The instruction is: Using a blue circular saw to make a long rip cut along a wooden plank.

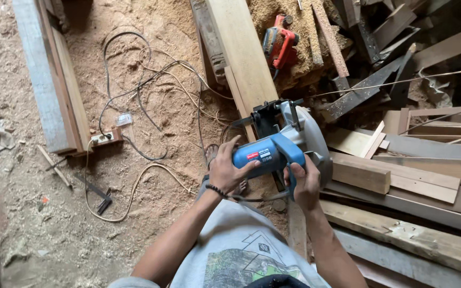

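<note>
Gripping blue circular saw (281, 146), left hand (226, 172), right hand (305, 184), red-and-white label sideways

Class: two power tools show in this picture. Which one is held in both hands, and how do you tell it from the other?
The blue circular saw, with left hand and right hand on it. The red tool lies untouched on sawdust.

Grey printed T-shirt (241, 250), dark beaded bracelet (216, 190), bare forearms.
</note>
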